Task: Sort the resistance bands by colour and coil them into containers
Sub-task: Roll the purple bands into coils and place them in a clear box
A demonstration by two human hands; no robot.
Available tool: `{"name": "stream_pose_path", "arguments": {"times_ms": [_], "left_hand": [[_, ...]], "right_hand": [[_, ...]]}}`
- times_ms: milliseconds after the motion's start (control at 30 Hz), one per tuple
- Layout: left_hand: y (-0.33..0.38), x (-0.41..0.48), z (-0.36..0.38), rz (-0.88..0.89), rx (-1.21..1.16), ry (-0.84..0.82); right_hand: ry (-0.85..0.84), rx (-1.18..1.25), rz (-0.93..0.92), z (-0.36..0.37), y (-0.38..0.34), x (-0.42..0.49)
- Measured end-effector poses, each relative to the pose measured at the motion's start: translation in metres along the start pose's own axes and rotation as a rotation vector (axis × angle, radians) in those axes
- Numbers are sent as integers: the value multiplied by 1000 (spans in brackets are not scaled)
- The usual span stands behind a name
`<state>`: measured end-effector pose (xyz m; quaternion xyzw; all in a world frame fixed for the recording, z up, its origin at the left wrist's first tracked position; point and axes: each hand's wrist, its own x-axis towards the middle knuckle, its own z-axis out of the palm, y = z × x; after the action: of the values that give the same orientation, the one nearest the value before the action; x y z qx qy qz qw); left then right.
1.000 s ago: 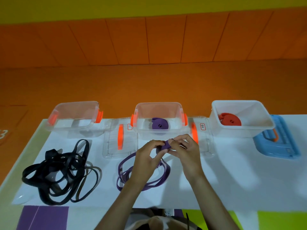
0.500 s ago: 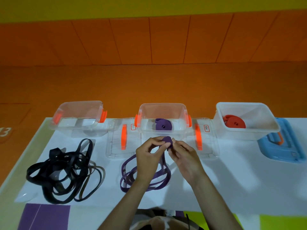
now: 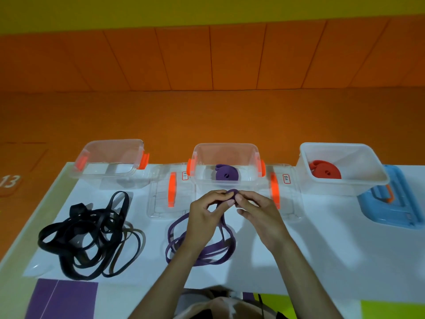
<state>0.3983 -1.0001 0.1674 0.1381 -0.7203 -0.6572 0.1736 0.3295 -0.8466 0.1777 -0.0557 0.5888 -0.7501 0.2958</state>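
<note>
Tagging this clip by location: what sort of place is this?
Probably a gym or activity room: orange wall panels, a floor marker numbered 13, and a white table with resistance bands and clear containers.

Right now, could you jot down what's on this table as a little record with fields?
Left hand: pinches the start of a coil in the purple band
Right hand: pinches the same coil
Band's loose part: trails from the hands onto the table
Middle container: one finished purple coil
Right container: one red coil
Left container: nothing seen inside
Black bands: tangled heap at left, uncoiled
Lids: clear lids and blue lid all off
</note>
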Motion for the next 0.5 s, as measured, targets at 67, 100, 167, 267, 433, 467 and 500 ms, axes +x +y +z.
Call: {"name": "stream_pose_path", "arguments": {"times_ms": [67, 100, 167, 267, 433, 467, 500], "left_hand": [[5, 0, 1, 5, -16, -15], [6, 0, 1, 12, -22, -16], [7, 1, 3, 36, -25, 10], [8, 1, 8, 32, -81, 124], [17, 8, 10, 33, -134, 137], [19, 9, 10, 47, -122, 126], [21, 10, 11, 65, -95, 111]], "right_hand": [[11, 5, -78, -5, -2, 0], [19, 2, -118, -6, -3, 1], [40, -17, -186, -6, -5, 1], [67, -8, -249, 0, -7, 2], [131, 105, -322, 9, -5, -1], [114, 99, -329, 9, -3, -2], [113, 80, -328, 9, -3, -2]]}}
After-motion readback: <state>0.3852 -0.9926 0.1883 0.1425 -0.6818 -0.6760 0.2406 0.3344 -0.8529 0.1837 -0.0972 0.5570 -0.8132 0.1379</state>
